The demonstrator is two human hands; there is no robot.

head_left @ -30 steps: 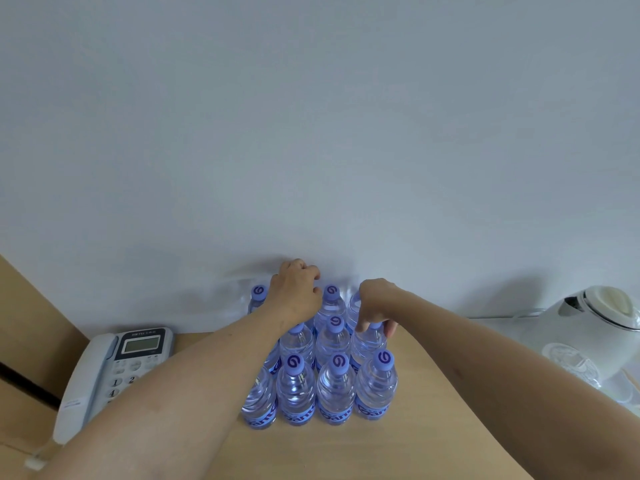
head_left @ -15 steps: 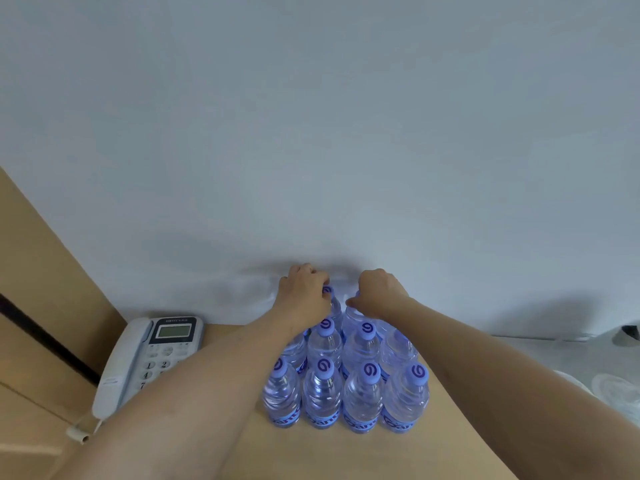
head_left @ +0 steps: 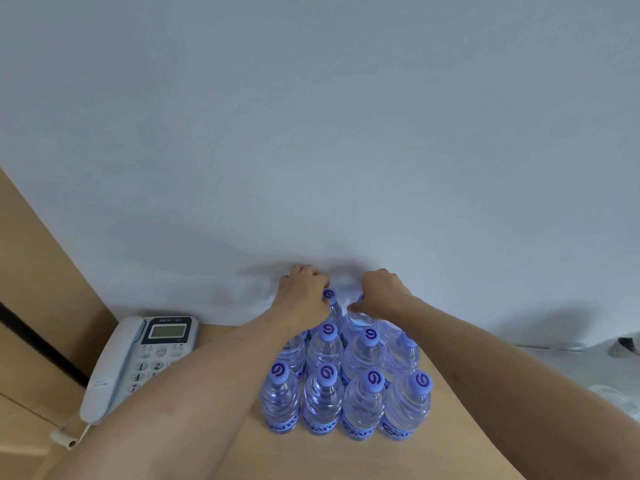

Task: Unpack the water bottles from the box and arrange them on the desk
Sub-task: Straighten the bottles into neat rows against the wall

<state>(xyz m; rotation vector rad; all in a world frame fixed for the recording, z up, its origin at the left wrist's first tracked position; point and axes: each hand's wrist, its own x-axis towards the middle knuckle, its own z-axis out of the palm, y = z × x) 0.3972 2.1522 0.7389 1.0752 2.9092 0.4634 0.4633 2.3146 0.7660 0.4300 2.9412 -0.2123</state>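
Okay, water bottles (head_left: 346, 382) stand upright in a tight block on the wooden table (head_left: 346, 459), blue caps up, rows running from the near edge back to the white wall (head_left: 311, 133). Near row is four across, touching side by side; the rows behind are partly hidden by both arms.

Left hand (head_left: 304, 292) is over the far left of the block, fingers curled down; a cap of the far row shows just right of its knuckles. Grip looks closed round a far bottle top, but the fingers hide the contact, so I can't tell for sure what it holds.

Right hand (head_left: 382, 294) is at the far right of the block, fingers curled, thumb side pinching at the top of a far-row bottle (head_left: 360, 318). Grip closed on that bottle's neck as far as visible.

Both hands are close to the wall, near each other but apart.

A desk phone (head_left: 138, 362) lies on the table well left of the bottles, handset on its cradle, cord end at the near left. Blurry white items at the far right edge, can't identify.
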